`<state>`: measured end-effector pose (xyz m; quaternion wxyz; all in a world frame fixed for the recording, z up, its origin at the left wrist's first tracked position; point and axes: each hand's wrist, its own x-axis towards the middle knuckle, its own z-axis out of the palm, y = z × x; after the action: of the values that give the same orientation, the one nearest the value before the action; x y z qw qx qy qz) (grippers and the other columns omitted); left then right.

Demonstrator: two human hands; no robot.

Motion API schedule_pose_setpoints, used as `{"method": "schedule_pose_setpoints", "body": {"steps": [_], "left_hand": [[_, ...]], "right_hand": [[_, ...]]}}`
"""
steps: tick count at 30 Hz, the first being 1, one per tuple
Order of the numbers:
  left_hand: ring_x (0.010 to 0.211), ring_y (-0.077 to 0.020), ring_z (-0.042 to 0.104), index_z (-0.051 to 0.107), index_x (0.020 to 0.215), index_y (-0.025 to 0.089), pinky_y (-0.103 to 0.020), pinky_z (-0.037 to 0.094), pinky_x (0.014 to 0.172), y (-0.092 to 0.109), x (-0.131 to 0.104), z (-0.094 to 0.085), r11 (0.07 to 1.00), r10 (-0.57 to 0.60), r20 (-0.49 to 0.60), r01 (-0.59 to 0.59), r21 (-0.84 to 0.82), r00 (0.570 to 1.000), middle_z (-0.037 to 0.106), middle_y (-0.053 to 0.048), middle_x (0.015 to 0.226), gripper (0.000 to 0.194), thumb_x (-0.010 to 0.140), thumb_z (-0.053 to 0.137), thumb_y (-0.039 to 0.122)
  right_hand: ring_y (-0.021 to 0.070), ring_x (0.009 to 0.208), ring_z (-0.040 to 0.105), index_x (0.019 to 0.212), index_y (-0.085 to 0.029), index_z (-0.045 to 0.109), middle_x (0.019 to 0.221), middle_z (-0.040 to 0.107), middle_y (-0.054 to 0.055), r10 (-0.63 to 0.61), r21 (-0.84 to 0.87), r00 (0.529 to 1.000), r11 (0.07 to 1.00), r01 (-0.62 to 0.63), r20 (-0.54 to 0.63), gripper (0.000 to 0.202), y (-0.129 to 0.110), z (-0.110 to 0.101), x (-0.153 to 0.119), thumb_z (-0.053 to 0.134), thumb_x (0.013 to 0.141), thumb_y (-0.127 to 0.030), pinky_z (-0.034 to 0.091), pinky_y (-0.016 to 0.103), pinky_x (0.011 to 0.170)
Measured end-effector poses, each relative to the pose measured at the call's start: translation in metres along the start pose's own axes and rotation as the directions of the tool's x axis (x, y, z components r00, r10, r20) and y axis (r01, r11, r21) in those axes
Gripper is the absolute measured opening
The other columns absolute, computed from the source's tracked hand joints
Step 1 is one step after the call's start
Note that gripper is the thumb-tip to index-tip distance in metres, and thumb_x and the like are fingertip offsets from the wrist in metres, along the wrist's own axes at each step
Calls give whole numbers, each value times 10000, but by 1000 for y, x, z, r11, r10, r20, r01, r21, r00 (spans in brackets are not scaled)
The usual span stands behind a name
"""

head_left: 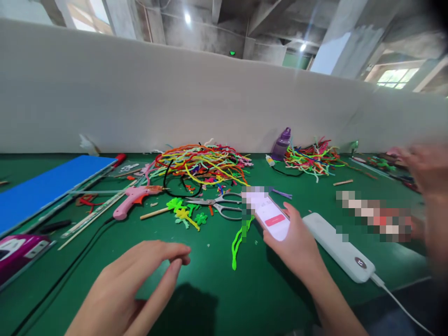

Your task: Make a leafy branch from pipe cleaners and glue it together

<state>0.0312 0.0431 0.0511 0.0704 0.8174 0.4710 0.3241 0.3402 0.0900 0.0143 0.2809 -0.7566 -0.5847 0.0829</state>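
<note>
The smartphone [275,214] is in the right hand [297,245], held tilted above the green table [224,303], with its lit screen facing up. Part of its upper end is hidden by pixelation. I judge it to be rather light and completely stiff, smooth enough to slip, and fragile at its glass. It is therefore better to take hold of it by the long edges near the lower end, so that the screen remains free.

The right hand grasps it in this way, around the lower right part, with one digit along the right edge; its forearm comes from the bottom right. The left hand [147,266] holds nothing. It hovers well apart from the smartphone, palm turned inward, the fingers gently bent and the thumb near the fingertips.

Just beyond the phone lie the scissors [217,201], and just beside it a bent green chenille stem [235,254]. The white power bank [339,247] is to its right. Further out are the pink glue gun [131,200] on the left, a tangled pile of chenille stems [206,161], a purple bottle [281,147] and, at the right edge, a co-worker's blurred hand [422,172]
</note>
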Motion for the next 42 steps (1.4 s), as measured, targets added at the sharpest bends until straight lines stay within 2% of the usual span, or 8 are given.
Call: {"method": "schedule_pose_setpoints", "body": {"steps": [4, 9, 15, 19, 24, 29, 35, 42], "left_hand": [[800, -155, 666, 598, 988, 287, -229, 503, 680, -11, 36, 9, 1000, -3, 7, 3, 20, 1000, 711, 33, 903, 205, 907, 447, 400], [776, -186, 661, 607, 930, 234, -287, 494, 679, -53, 68, 47, 990, -105, 33, 101, 94, 994, 711, -6, 865, 215, 915, 427, 351], [845, -228, 622, 577, 990, 186, -353, 466, 751, -100, 68, 75, 975, -67, -86, 83, 207, 994, 673, -68, 886, 192, 903, 421, 253], [844, -237, 594, 580, 975, 178, -371, 438, 750, -116, 63, 73, 970, -36, -64, 50, 239, 997, 656, -72, 876, 188, 904, 419, 242], [848, -232, 574, 590, 932, 188, -361, 419, 735, -128, 58, 68, 964, 11, 1, -11, 267, 1000, 648, -63, 873, 164, 898, 435, 230], [852, -218, 571, 596, 922, 193, -358, 417, 744, -136, 53, 65, 958, 57, 46, -67, 280, 997, 646, -56, 900, 160, 897, 438, 210], [839, -207, 592, 589, 919, 198, -350, 411, 736, -127, 56, 69, 950, 115, 56, -126, 284, 992, 654, -65, 910, 148, 899, 443, 214], [794, -202, 608, 582, 901, 188, -349, 405, 721, -123, 58, 73, 950, 102, 76, -120, 287, 992, 647, -56, 869, 136, 896, 467, 260]], "right_hand": [[350, 1097, 540, 1366, -17, 312, 1192, 554, 230, -83, -233, 996, 970, 72, -38, 791, 14, 13, 16, 555, 725, -412, 442, 427, 887], [349, 994, 574, 1349, 9, 341, 1116, 576, 249, -91, -389, 993, 914, 111, 70, 752, 14, 29, 31, 515, 764, -431, 447, 389, 758], [396, 955, 576, 1336, -24, 375, 1031, 624, 235, -164, -513, 982, 838, 187, 91, 843, -5, 34, 42, 571, 732, -578, 427, 442, 742], [360, 1095, 532, 1268, -109, 470, 1216, 566, 209, -388, -458, 921, 816, 352, 15, 647, -31, 37, 48, 526, 806, -558, 399, 447, 864], [288, 965, 581, 1095, -130, 599, 992, 659, 134, -563, -360, 812, 734, 576, 153, 290, -74, 57, 47, 553, 846, -272, 404, 409, 834], [246, 914, 568, 1012, -155, 630, 929, 657, 98, -643, -316, 750, 687, 655, 155, 195, -98, 87, 41, 527, 857, -214, 390, 367, 807], [226, 892, 551, 1041, -164, 628, 929, 651, 87, -704, -285, 699, 650, 705, 124, 233, -85, 98, 42, 467, 872, -159, 364, 361, 810], [238, 868, 559, 880, -157, 652, 826, 644, 82, -702, -277, 710, 674, 684, 46, 210, -72, 95, 56, 493, 879, -293, 351, 390, 865]]}}
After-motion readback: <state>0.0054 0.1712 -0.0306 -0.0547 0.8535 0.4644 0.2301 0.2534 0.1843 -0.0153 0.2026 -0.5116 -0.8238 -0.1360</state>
